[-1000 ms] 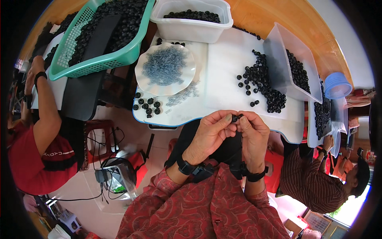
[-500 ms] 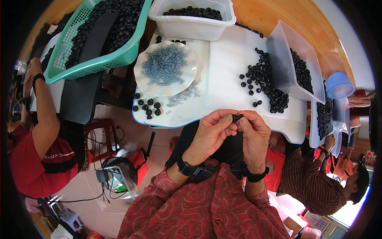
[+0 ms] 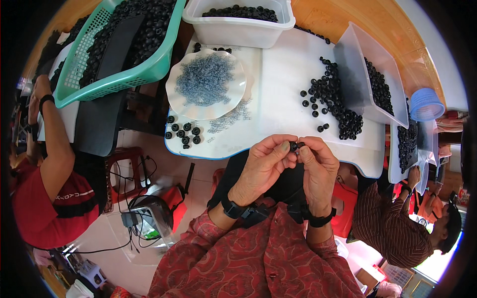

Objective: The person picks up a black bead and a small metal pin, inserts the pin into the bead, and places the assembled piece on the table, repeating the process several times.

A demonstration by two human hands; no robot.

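Between the fingertips of both hands is a small black round part (image 3: 294, 146), held over the table's near edge. My left hand (image 3: 266, 164) pinches it from the left, and my right hand (image 3: 318, 166) grips it from the right; the fingers cover much of it. Beyond them on the white table (image 3: 285, 94) lies a scalloped white plate (image 3: 174, 102) heaped with tiny clear bluish pieces (image 3: 204, 79). Several assembled-looking black parts (image 3: 184, 131) sit left of my hands. To the right is a loose pile of black ring-like parts (image 3: 330, 92).
A clear bin (image 3: 355, 74) lies tilted beside the pile, black parts inside. At the back stands a white tub (image 3: 238, 32) of black parts; far left, a green basket (image 3: 119, 79). Co-workers sit on the left (image 3: 54, 198) and right (image 3: 392, 223). Cables (image 3: 131, 218) hang near a stool.
The view has shifted slightly. Both hands stay together at almost the same spot, and the black part between the fingertips has turned a little.
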